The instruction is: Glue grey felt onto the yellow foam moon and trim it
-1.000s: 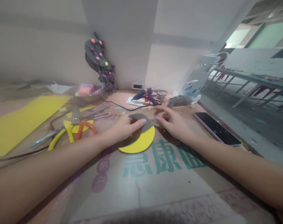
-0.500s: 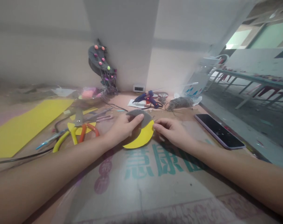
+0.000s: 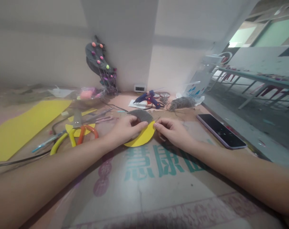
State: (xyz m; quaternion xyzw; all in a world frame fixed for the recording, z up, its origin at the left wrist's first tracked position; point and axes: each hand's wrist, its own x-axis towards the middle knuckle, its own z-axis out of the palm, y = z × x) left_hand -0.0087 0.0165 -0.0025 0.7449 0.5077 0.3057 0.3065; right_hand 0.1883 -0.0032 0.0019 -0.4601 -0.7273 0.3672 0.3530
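A yellow crescent-shaped card [image 3: 142, 138] is partly wrapped in grey yarn [image 3: 141, 115] over its upper end. My left hand [image 3: 127, 128] grips it from the left, the thumb lying across the wrapped part. At the card's right edge, the thumb and fingers of my right hand [image 3: 169, 130] are pinched together, where a thin grey strand shows beside the fingertips. How the strand runs inside that pinch is hidden. Behind the hands lie a blue glue gun [image 3: 148, 98] and a fluffy grey yarn bundle [image 3: 182, 103].
Scissors with yellow and orange handles [image 3: 81, 135], a blue pen [image 3: 48, 140] and a yellow sheet [image 3: 27, 127] lie left. A phone [image 3: 222, 131] rests right, near the table edge. A yarn-covered crescent with coloured balls [image 3: 98, 57] is against the wall. A small digital display [image 3: 140, 88] stands behind.
The view has shifted slightly. The crescent has tilted, and less of its yellow face shows. My left thumb now reaches further over it, and my right fingers stay at its edge.
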